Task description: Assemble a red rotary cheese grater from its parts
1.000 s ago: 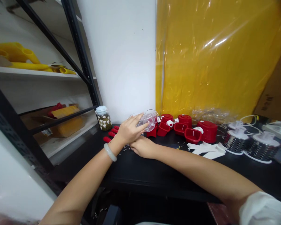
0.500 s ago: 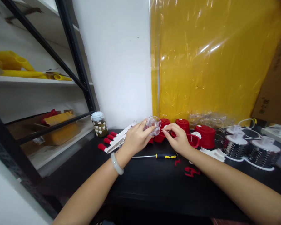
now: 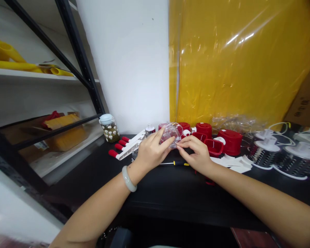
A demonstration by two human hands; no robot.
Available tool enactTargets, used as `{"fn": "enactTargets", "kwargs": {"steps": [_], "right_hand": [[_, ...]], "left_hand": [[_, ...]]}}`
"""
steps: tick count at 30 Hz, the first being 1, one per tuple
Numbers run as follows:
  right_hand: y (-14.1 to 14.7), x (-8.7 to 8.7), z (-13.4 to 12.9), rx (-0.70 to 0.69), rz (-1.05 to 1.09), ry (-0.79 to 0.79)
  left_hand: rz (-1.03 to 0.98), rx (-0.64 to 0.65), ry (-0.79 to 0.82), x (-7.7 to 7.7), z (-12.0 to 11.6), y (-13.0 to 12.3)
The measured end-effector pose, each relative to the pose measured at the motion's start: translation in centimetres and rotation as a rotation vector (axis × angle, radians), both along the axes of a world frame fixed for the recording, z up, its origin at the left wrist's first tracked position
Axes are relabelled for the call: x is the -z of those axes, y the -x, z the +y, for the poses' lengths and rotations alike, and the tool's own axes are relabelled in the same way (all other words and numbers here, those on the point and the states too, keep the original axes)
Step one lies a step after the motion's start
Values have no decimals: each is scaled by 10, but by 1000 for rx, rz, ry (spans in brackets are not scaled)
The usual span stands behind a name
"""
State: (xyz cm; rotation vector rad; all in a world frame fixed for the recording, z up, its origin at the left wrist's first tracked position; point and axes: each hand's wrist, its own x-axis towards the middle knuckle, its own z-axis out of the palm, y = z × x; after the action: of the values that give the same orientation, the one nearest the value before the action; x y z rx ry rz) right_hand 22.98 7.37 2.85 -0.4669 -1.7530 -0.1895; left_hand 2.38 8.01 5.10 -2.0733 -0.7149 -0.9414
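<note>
Above a black desk (image 3: 155, 193), a person's left hand (image 3: 152, 150), wrist ringed by a pale bangle (image 3: 129, 179), grips a clear plastic part (image 3: 172, 132); the right hand (image 3: 196, 155) pinches at its lower edge. Lettering on a cardboard box (image 3: 303, 103) is illegible.
</note>
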Motion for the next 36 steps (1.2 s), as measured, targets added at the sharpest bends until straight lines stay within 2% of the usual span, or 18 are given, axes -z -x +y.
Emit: {"fn": "enactTargets", "kwargs": {"steps": [15,24,30,36], "right_hand": [[-4,-7,1,58,-52,10],[-7,-10,6,67,-108,48],[-8,-8,8,56,-150,25],[-7,-9,5,70,-119,53]], "left_hand": [[-47,-53,44,1,-9,-8],[-133,-109,183,-1,-10,-12],[-161,-81,239,-1,-9,-12],[-167,-66,217,0,-9,-11]]}}
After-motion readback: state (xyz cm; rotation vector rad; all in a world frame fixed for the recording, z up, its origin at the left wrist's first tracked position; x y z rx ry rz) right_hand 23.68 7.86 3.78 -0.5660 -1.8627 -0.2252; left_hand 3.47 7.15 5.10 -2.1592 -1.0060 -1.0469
